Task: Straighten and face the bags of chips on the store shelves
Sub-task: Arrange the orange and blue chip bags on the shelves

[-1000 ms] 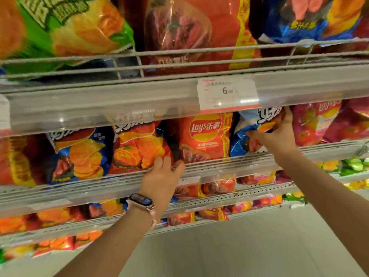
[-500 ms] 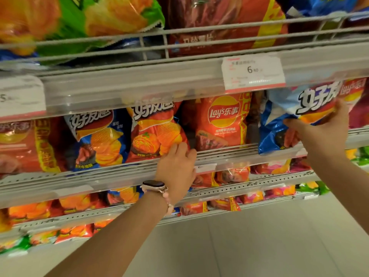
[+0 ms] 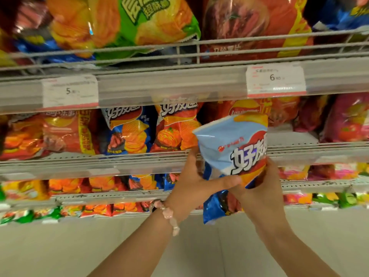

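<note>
A light-blue and dark-blue chip bag (image 3: 235, 148) is off the shelf, held in front of the middle wire shelf (image 3: 99, 162). My left hand (image 3: 195, 184) grips its lower left side, thumb across the front. From behind and below, my right hand (image 3: 263, 188) holds the bag, mostly hidden by it. Behind the held bag stands a red Lay's bag (image 3: 245, 108), partly covered. To the left stand an orange bag (image 3: 175, 126) and a blue bag (image 3: 129, 130), both facing forward.
The upper shelf carries large green (image 3: 151, 23) and red (image 3: 249, 27) bags, with price tags (image 3: 275, 80) on its rail. Pink bags (image 3: 347, 118) sit at the right of the middle shelf, beside a gap. Lower shelves hold several small bags. Pale floor lies below.
My right hand pulled the blue bag off the right part of the middle shelf and brought it leftward. My left hand left the shelf rail and took hold of the bag.
</note>
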